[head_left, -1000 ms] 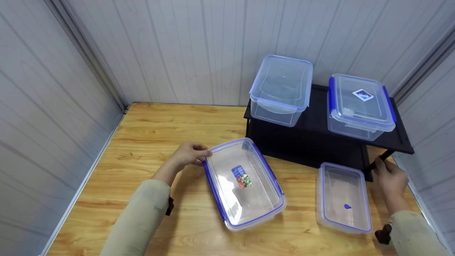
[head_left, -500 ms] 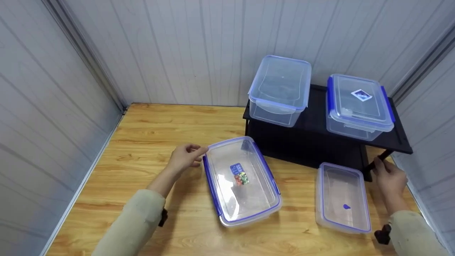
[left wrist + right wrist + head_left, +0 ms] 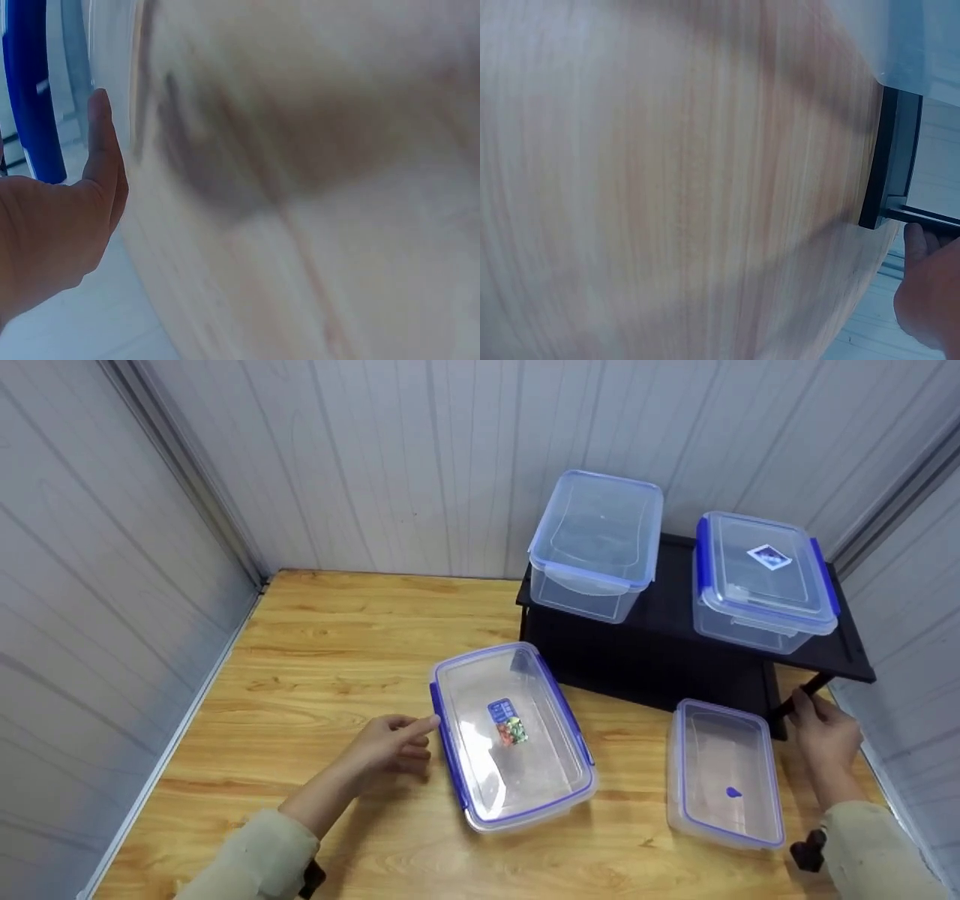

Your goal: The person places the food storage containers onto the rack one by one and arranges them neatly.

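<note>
In the head view, a large clear food container (image 3: 517,765) with blue side latches and a fruit-and-vegetable label lies on the table, slightly turned. Beside its left latch is my left hand (image 3: 390,746), one finger reaching the container's edge and the others below. The left wrist view shows fingers (image 3: 105,142) fairly straight along the clear wall, near the blue latch (image 3: 37,105); nothing is gripped. At the right, my right hand (image 3: 829,739) holds the front leg (image 3: 814,685) of a black two-tier rack (image 3: 667,622). In the right wrist view, its fingers (image 3: 913,244) curl at that leg.
On the rack's top shelf stand two lidded containers, a tall one (image 3: 589,536) at the left and one with blue latches (image 3: 772,577) at the right. A smaller container (image 3: 724,780) lies in front of the rack. Panel walls (image 3: 390,472) enclose the wooden table (image 3: 322,660).
My left hand has let go of the large container's far left corner and moved down along its left side. The container shifted slightly away from me, then settled. My right hand stays on the leg.
</note>
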`<act>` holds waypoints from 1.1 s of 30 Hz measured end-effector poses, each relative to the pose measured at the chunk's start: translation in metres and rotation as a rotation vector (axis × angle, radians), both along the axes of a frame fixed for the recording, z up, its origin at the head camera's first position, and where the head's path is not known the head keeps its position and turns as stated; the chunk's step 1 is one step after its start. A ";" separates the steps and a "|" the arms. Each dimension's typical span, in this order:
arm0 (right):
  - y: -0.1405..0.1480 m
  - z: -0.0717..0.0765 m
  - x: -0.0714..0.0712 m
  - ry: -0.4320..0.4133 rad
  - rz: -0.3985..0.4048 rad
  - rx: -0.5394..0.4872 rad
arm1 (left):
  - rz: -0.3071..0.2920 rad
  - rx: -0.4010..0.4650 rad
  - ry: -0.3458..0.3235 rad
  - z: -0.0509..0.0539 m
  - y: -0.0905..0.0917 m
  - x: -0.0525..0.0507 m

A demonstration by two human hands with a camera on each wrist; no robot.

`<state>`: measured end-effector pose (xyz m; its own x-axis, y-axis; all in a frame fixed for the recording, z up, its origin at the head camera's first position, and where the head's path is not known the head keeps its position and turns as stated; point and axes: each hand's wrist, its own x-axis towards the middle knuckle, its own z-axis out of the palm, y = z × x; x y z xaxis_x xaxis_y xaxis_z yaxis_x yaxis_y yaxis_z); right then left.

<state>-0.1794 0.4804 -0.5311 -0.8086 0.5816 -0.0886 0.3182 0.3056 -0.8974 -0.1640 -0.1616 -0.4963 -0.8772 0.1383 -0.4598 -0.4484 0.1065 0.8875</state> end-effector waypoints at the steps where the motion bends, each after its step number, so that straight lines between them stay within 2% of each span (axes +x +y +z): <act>1: 0.000 0.000 0.000 0.005 -0.004 -0.009 | -0.009 0.013 -0.013 -0.001 0.001 0.005; 8: 0.001 0.001 0.000 0.004 -0.013 -0.054 | -0.084 0.073 -0.097 -0.006 0.004 0.033; 12: 0.001 0.002 -0.001 0.001 -0.017 -0.088 | -0.094 0.123 -0.132 -0.013 0.010 0.050; 19: 0.001 0.002 0.000 -0.031 0.010 0.002 | -0.096 0.240 -0.219 -0.023 0.023 0.075; 25: 0.000 0.002 0.000 0.022 -0.016 -0.060 | -0.106 0.300 -0.232 -0.025 0.031 0.084; 29: -0.001 0.001 0.000 0.052 -0.027 -0.098 | -0.089 0.325 -0.235 -0.027 0.037 0.086; 33: 0.000 0.001 -0.001 0.038 -0.026 -0.095 | -0.057 0.344 -0.239 -0.029 0.043 0.087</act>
